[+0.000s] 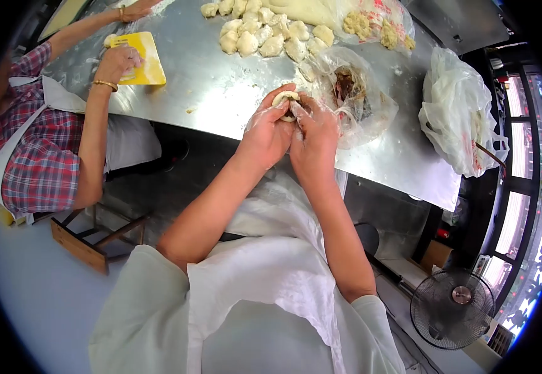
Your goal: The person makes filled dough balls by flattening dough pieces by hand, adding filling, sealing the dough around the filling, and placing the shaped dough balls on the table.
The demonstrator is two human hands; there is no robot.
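Both my hands meet over the front edge of the metal table, cupped around a small round of pale dough (pixel 285 97) with dark filling showing in its middle. My left hand (pixel 268 128) wraps the dough from the left, its thumb at the opening. From the right, my right hand (pixel 314 124) presses its thumb and fingers on the dough's rim. Flour whitens the fingers of both. Just right of my hands lies an open clear plastic bag (pixel 371 103) with dark brown filling (pixel 344 86) inside. Beyond them, several floured dough pieces (pixel 272 46) sit in a cluster.
A large dough slab (pixel 308 9) and crumbly yellowish lumps (pixel 357 25) on plastic lie at the back. A white plastic bag (pixel 455 112) stands at the right. At left, a co-worker's hand (pixel 120 62) holds a yellow scraper (pixel 149 59). A wooden stool (pixel 81 246) and a fan (pixel 452 308) stand below.
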